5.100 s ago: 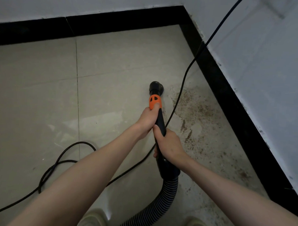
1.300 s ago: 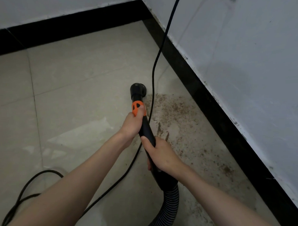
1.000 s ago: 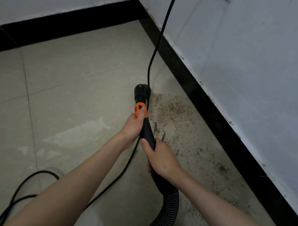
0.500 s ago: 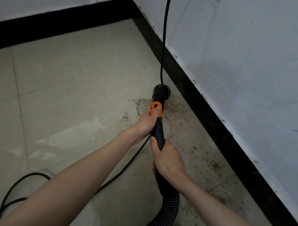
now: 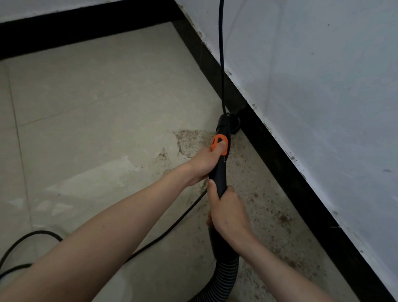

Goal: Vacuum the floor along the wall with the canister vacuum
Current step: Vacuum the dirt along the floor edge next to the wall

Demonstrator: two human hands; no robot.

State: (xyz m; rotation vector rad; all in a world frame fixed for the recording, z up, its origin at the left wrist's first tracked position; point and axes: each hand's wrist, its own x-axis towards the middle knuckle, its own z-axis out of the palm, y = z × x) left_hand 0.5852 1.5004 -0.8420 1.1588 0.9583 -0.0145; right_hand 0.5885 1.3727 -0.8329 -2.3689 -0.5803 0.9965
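I hold a black vacuum wand (image 5: 219,174) with an orange collar (image 5: 219,144). Its round nozzle (image 5: 233,125) touches the floor right against the black baseboard (image 5: 283,167) of the right wall. My left hand (image 5: 204,162) grips the wand just below the orange collar, thumb on it. My right hand (image 5: 227,213) grips the wand lower down. The ribbed hose (image 5: 220,285) runs off the bottom edge. Brown dirt (image 5: 263,209) speckles the tile floor (image 5: 100,115) along the baseboard. The canister is out of view.
A black power cord (image 5: 221,50) hangs down the right wall, passes under my arms and loops on the floor at the lower left (image 5: 21,241). A second black baseboard (image 5: 80,31) runs along the far wall to the corner.
The nozzle has swept right and forward across the dirt patch, from the open tile to the baseboard of the right wall. Both hands keep their grip.
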